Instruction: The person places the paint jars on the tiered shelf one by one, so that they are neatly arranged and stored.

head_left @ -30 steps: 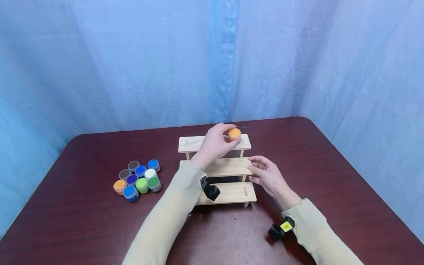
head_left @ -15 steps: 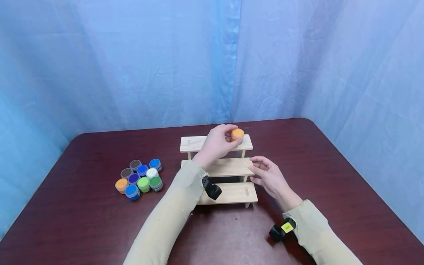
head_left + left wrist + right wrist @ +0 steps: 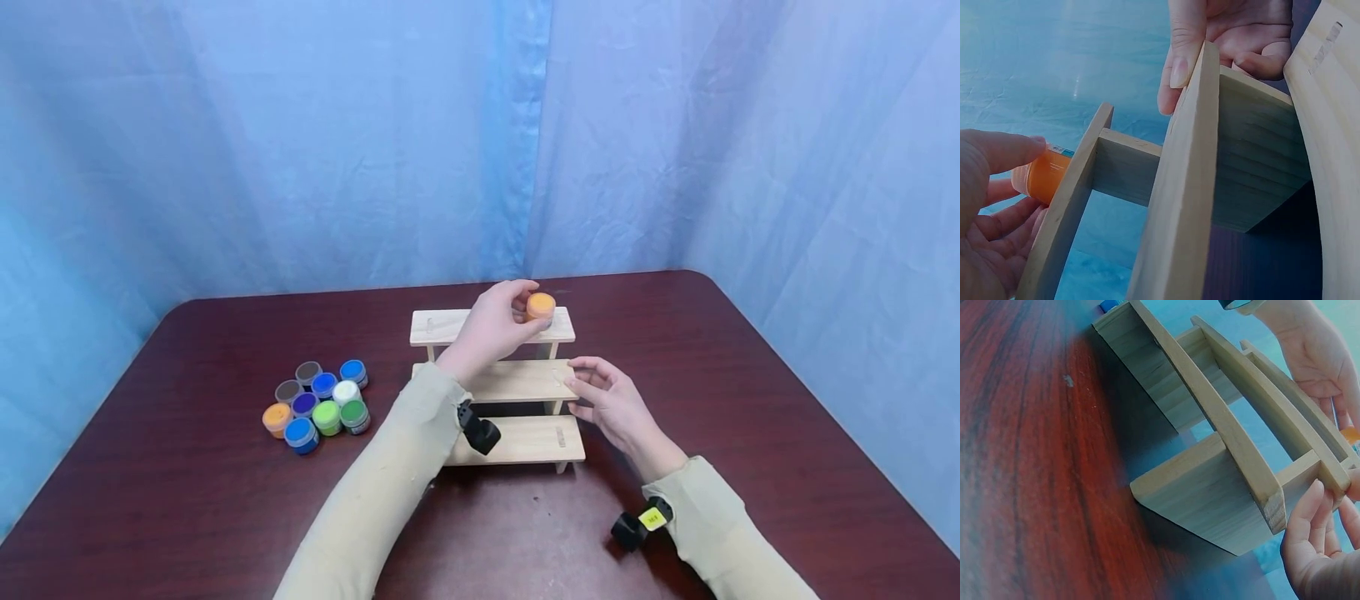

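Pale blue curtains (image 3: 337, 150) enclose a dark reddish desk (image 3: 187, 517), on which stands a three-tier wooden stand (image 3: 517, 440). The left hand (image 3: 493, 323) pinches an orange jar (image 3: 541, 307) between thumb and fingers at the right end of the top board (image 3: 444, 327), the jar upright with its lid upward. The right hand (image 3: 618, 408) grips the right end of the middle board (image 3: 517, 380), fingers curled about its corner. Left of the stand, a group of jars (image 3: 327, 418) sits close together on the desk, in browns, blues, purple, white, greens and a second orange.

Likely hazards: the orange jar lies near the end of a narrow board, so a release off-centre could let it tip or roll off the back or side; the left forearm, crossing the lower tiers, could catch a board when lifted; a tug by the right hand could skew the stand and unsettle whatever rests above.

Hard to make out: whether the jar's base bears fully on the top board, since the left hand covers part of it; the left portions of the two lower boards, masked by the left sleeve (image 3: 390, 475); and the markings on the boards, too small to read
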`<action>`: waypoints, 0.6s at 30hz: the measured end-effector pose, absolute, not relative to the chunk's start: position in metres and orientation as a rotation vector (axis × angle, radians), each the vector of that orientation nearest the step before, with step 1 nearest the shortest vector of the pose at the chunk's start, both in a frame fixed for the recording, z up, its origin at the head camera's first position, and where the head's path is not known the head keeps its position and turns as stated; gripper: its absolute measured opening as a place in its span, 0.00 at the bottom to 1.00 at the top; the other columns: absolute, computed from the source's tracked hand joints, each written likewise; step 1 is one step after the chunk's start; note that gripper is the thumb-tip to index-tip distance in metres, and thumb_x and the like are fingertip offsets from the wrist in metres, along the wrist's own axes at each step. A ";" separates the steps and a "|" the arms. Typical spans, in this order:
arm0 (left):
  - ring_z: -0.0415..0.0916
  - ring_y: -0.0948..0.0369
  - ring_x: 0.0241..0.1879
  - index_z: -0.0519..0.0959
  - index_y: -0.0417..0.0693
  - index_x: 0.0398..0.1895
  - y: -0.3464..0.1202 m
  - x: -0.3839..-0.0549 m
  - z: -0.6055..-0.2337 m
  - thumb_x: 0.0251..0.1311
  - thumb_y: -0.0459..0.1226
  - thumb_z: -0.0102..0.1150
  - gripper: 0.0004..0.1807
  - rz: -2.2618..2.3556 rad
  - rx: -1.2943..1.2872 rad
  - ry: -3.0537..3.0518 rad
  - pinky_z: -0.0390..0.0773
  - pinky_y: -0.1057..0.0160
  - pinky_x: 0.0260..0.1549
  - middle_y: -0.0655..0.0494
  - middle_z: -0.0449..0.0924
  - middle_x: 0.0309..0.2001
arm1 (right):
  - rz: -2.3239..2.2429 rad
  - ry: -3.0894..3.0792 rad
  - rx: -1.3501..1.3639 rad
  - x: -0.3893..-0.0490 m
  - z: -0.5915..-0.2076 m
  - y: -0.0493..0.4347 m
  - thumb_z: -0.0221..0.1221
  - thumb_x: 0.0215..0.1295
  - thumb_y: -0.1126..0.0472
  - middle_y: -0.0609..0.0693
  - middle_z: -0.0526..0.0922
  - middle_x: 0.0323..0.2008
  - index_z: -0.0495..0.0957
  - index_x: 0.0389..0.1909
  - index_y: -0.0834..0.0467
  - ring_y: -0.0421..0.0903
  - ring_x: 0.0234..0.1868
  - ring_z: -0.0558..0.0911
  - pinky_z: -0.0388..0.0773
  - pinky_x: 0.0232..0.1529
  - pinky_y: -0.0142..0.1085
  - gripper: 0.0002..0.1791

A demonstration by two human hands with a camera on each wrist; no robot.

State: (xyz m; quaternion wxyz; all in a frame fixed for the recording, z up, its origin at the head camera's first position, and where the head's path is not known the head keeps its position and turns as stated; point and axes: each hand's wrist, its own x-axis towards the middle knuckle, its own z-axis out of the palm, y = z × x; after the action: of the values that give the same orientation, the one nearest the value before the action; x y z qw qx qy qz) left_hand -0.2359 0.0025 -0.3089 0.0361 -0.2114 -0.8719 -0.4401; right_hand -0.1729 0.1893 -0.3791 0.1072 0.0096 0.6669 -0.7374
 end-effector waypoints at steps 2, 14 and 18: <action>0.76 0.59 0.46 0.70 0.43 0.60 0.002 -0.235 -0.307 0.54 0.42 0.64 0.30 -1.344 -0.652 -2.680 0.79 0.69 0.43 0.51 0.76 0.48 | -2.173 1.961 0.027 -0.173 -0.379 0.189 0.54 0.64 0.67 0.39 0.74 0.30 0.72 0.39 0.45 0.35 0.32 0.75 0.78 0.33 0.29 0.11; 0.75 0.57 0.50 0.70 0.44 0.60 -0.014 -0.225 -0.297 0.55 0.42 0.63 0.29 -1.238 -0.606 -2.689 0.76 0.62 0.51 0.48 0.76 0.51 | -2.171 1.958 0.041 -0.173 -0.378 0.192 0.55 0.64 0.66 0.39 0.75 0.31 0.72 0.40 0.46 0.36 0.32 0.75 0.78 0.34 0.29 0.10; 0.75 0.57 0.49 0.71 0.45 0.59 -0.025 -0.220 -0.297 0.56 0.42 0.62 0.27 -1.172 -0.553 -2.690 0.77 0.61 0.50 0.50 0.76 0.49 | -2.173 1.967 0.042 -0.174 -0.378 0.192 0.54 0.64 0.67 0.39 0.74 0.30 0.72 0.40 0.46 0.36 0.31 0.75 0.78 0.33 0.28 0.11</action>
State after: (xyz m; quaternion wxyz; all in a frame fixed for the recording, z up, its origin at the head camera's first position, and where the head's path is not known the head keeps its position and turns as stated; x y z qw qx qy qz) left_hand -0.2198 -0.0254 -0.2969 0.0779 -0.1846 -0.8982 -0.3913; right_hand -0.1742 0.1920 -0.3776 0.1049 0.0144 0.6673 -0.7372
